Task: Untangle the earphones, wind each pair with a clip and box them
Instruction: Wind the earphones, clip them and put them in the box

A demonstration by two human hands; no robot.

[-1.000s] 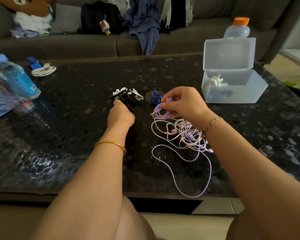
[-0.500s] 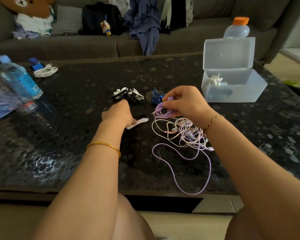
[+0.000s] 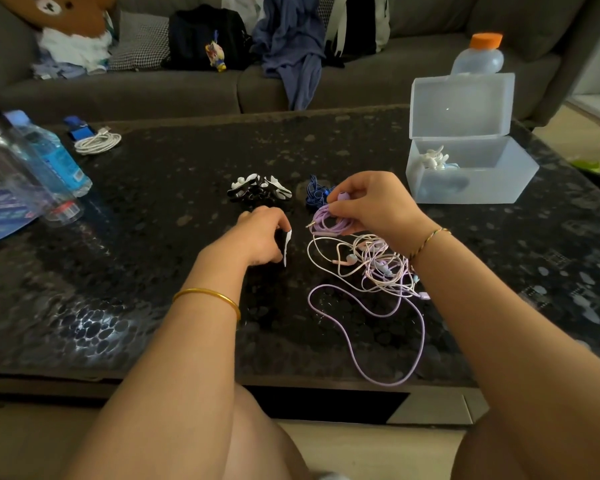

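The left hand (image 3: 253,239) has come away from the pile of clips (image 3: 258,190), where it was reaching a second ago, and now has its fingers curled round a single black-and-white clip (image 3: 287,249), held on edge just above the desk (image 3: 146,244) and drawn back toward the person. The right hand (image 3: 371,206) has barely moved: it still pinches the purple earphone coil (image 3: 328,223) between thumb and fingertips, keeping the wound loops gathered just above the desk, a short gap to the right of the clip. From that coil a long purple tail (image 3: 378,344) runs out over the desk toward the near edge and is not yet wound in, and it passes through the pink and white tangle (image 3: 378,263) lying under the right wrist, though how far the two are knotted together cannot be told. The picked clip suggests the winding of this pair is near its close and that fastening comes next, although the loose tail likely wants gathering first. A small blue earphone bundle (image 3: 315,194) sits beside the clip pile, and the translucent box (image 3: 471,190) stands open at the far right with white earphones (image 3: 432,157) already inside, so most of the pairs are still to be boxed.
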